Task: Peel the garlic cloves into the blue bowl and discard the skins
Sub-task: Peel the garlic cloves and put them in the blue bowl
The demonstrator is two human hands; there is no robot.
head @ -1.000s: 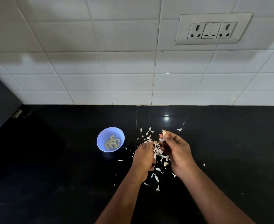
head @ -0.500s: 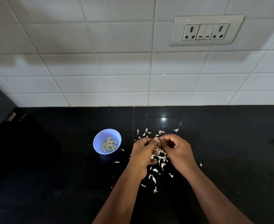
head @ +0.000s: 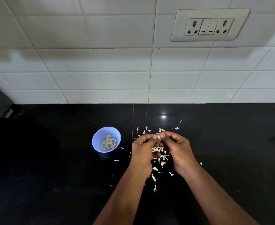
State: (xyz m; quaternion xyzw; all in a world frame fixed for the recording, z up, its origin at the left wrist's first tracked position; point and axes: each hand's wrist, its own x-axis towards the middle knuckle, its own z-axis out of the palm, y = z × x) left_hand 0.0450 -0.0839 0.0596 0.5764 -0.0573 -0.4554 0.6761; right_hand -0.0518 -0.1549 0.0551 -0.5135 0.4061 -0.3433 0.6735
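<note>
Head view, over black countertop (head: 52, 184). Left hand (head: 143, 148) and right hand (head: 176, 147) meet above a scatter of garlic skins (head: 159, 161); thumbs and forefingers of both pinch one small garlic clove (head: 158, 137) between them, the other fingers curled under. Blue bowl (head: 95, 143) sits just left of the hands, apart from them, with a cluster of peeled cloves (head: 108, 142) at its bottom. Step in hand, by my reading: stripping skin from this clove. Next move likely calls for pulling the skin free, letting it drop, then carrying the bare clove left over the bowl. Skins not yet discarded.
</note>
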